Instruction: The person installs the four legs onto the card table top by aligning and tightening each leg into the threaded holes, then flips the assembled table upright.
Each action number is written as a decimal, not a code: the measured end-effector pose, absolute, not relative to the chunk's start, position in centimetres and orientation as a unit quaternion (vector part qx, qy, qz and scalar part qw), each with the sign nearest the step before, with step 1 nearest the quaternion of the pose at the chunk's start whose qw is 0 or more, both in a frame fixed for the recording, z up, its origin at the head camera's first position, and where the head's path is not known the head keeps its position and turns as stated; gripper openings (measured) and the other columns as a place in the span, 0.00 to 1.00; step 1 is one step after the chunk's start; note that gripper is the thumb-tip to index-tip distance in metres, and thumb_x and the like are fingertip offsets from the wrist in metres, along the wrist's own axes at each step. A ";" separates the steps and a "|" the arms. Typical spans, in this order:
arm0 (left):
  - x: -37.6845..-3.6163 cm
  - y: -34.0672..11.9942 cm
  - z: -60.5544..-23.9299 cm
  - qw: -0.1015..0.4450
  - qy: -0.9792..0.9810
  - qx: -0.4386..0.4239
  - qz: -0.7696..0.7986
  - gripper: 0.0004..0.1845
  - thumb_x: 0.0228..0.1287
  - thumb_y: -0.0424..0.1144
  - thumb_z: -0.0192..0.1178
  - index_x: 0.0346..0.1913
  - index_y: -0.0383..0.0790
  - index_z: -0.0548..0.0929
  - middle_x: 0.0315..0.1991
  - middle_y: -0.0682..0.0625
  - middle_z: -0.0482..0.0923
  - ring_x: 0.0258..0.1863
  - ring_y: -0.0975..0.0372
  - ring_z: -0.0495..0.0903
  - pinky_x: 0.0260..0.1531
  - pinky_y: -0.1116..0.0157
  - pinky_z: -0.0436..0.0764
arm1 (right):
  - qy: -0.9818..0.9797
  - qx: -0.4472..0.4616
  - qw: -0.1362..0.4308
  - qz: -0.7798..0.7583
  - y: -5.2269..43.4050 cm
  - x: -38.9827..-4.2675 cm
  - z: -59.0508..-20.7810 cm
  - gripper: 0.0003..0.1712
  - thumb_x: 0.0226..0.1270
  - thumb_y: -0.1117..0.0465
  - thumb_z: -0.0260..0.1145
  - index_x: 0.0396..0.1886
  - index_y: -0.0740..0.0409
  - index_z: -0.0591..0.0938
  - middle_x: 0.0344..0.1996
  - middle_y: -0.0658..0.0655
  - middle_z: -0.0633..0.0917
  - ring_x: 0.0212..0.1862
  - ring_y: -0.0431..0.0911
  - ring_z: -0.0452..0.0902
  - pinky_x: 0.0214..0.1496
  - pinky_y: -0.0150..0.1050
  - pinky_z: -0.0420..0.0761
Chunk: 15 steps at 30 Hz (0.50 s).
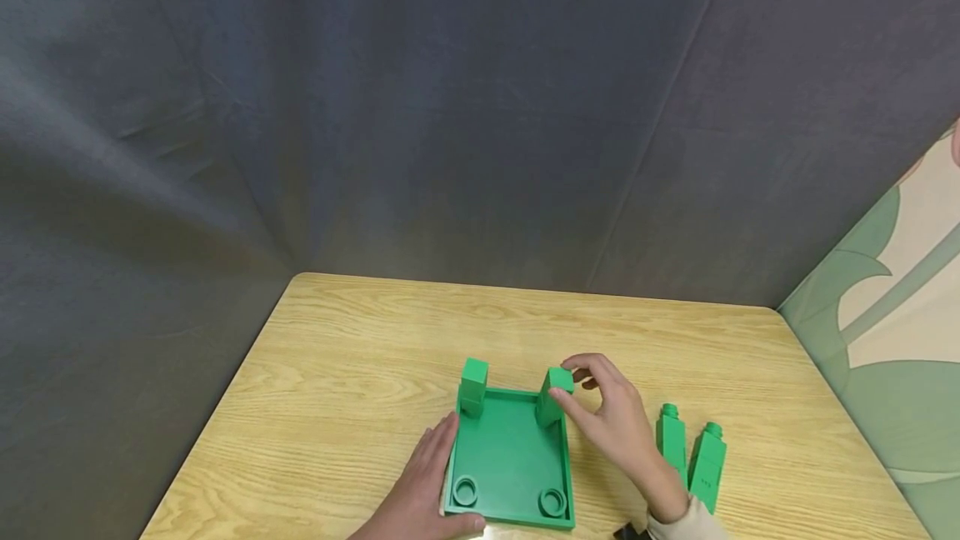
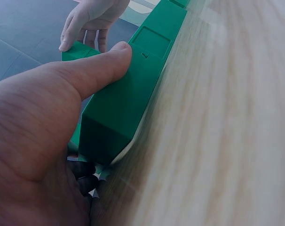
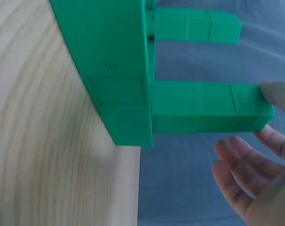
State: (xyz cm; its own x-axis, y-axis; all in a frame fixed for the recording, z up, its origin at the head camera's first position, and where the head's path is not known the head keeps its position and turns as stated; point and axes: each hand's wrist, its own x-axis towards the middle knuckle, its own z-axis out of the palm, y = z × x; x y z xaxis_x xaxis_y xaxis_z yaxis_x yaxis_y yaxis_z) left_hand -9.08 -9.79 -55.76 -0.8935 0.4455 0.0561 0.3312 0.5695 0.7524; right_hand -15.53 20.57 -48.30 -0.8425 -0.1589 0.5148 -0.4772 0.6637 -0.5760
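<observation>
A green square base point(image 1: 510, 457) lies on the wooden table point(image 1: 360, 357). Two green legs stand in its far corners: the left leg point(image 1: 472, 386) and the right leg point(image 1: 553, 407). My right hand point(image 1: 573, 386) pinches the top of the right leg between thumb and index finger; its other fingers point(image 3: 241, 169) hang relaxed. The right wrist view shows that leg point(image 3: 203, 106) seated in the base point(image 3: 109, 61). My left hand point(image 1: 431, 465) lies flat along the base's left side, and its thumb point(image 2: 95, 70) presses on the rim point(image 2: 133, 99).
Two loose green legs point(image 1: 671, 440) point(image 1: 707, 461) lie on the table right of my right wrist. The base's near corners hold two round sockets point(image 1: 465, 490) point(image 1: 552, 502). A dark curtain point(image 1: 450, 107) hangs behind the table.
</observation>
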 end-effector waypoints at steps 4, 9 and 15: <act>-9.1 -9.8 -55.8 0.072 0.881 0.220 0.413 0.69 0.50 0.70 0.71 0.84 0.43 0.40 0.82 0.40 0.48 0.79 0.38 0.49 0.70 0.33 0.57 | -0.884 0.159 0.242 0.366 20.1 -15.5 -48.5 0.20 0.58 0.58 0.80 0.47 0.53 0.82 0.46 0.45 0.84 0.41 0.43 0.81 0.40 0.36 0.83; -9.1 -9.8 -55.7 0.067 0.881 0.223 0.412 0.69 0.50 0.70 0.71 0.83 0.42 0.41 0.82 0.39 0.48 0.79 0.38 0.49 0.70 0.33 0.57 | -0.884 0.136 0.268 0.359 19.4 -15.3 -48.6 0.21 0.54 0.58 0.83 0.42 0.52 0.80 0.44 0.50 0.85 0.42 0.43 0.82 0.38 0.38 0.84; -9.1 -9.8 -55.7 0.069 0.881 0.220 0.413 0.69 0.51 0.70 0.71 0.84 0.43 0.41 0.82 0.40 0.49 0.79 0.38 0.50 0.70 0.33 0.57 | -0.886 0.105 0.281 0.355 18.7 -15.1 -48.8 0.22 0.52 0.57 0.84 0.39 0.52 0.78 0.44 0.50 0.86 0.39 0.43 0.83 0.36 0.39 0.85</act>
State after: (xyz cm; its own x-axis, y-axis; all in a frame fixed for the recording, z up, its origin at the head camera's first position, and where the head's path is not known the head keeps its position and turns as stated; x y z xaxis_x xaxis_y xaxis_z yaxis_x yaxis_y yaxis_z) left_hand -9.07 -9.84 -55.68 -0.8935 0.4449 0.0609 0.3314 0.5619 0.7579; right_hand -15.07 18.75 -48.80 -0.8199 0.0128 0.5724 -0.3858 0.7263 -0.5689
